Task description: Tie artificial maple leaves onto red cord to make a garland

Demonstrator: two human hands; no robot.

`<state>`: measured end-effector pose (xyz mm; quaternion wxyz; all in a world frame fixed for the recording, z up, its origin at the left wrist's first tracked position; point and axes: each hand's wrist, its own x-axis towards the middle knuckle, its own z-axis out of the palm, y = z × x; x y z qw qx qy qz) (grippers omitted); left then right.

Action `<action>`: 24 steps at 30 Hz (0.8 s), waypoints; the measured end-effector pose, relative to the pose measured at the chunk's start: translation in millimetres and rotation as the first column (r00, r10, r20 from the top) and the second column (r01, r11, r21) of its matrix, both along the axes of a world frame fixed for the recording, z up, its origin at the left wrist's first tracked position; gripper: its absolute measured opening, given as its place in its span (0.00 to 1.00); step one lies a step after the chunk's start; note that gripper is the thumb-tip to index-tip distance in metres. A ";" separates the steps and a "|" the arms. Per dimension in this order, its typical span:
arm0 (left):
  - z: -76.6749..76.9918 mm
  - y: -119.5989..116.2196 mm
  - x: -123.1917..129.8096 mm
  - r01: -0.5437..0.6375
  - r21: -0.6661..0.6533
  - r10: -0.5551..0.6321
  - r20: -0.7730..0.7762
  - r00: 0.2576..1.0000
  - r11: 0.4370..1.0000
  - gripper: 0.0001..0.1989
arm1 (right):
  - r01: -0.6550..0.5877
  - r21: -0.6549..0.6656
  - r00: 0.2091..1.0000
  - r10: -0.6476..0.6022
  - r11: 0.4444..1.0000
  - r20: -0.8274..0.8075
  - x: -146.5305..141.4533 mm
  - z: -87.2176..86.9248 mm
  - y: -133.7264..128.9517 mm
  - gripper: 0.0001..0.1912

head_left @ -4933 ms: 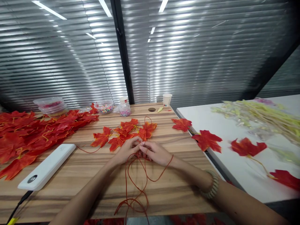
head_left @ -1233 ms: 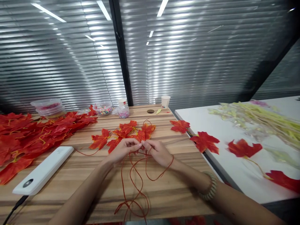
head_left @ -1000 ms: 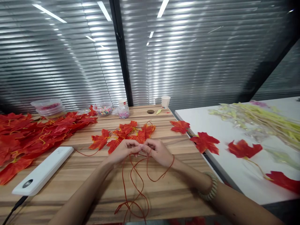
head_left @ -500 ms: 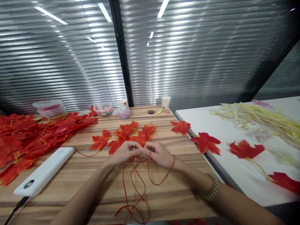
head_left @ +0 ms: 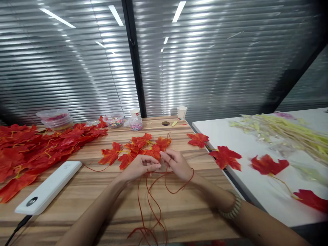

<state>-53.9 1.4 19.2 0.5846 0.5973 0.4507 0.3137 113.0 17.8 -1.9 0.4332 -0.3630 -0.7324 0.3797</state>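
Observation:
At the middle of the wooden table, my left hand pinches the thin red cord between thumb and fingertips. Close on its right, my right hand is closed on the same cord, and a strand loops over that wrist. Several cord strands hang in loose loops toward the front edge. Just beyond my fingertips lies a cluster of red-orange maple leaves, partly behind my hands. The exact spot where the cord meets the fingers is too small to make out.
A red leaf pile and a white power bank lie left. Bead tubs and paper cups stand at the back. More red leaves bridge to the white table, which holds yellow stems.
My right hand has moved slightly up and away from my left, opening a small gap between the fingertips. The hanging cord loops have shifted a little to the right.

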 end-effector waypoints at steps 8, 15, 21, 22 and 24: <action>-0.1 -0.9 -2.1 -0.030 -0.139 0.046 0.112 0.993 0.990 0.11 | 0.119 -0.093 0.964 -0.137 0.989 -0.229 0.3 -4.1 5.5 0.20; 5.9 -5.7 -4.9 0.114 -0.294 0.001 0.364 0.931 0.949 0.12 | 0.191 -0.051 0.953 -0.198 0.980 -0.230 0.9 -2.9 6.2 0.21; 7.0 -7.5 -7.9 0.152 -0.279 -0.015 0.440 0.898 0.948 0.16 | 0.212 -0.033 0.945 -0.213 0.977 -0.249 0.9 -3.2 7.1 0.21; 7.5 -8.0 -8.1 0.162 -0.274 -0.027 0.439 0.898 0.948 0.17 | 0.220 -0.036 0.942 -0.222 0.975 -0.252 0.9 -3.7 7.4 0.21; 8.3 -8.9 -7.9 0.185 -0.258 -0.058 0.430 0.901 0.948 0.19 | 0.240 -0.053 0.934 -0.246 0.969 -0.260 0.9 -4.5 8.0 0.22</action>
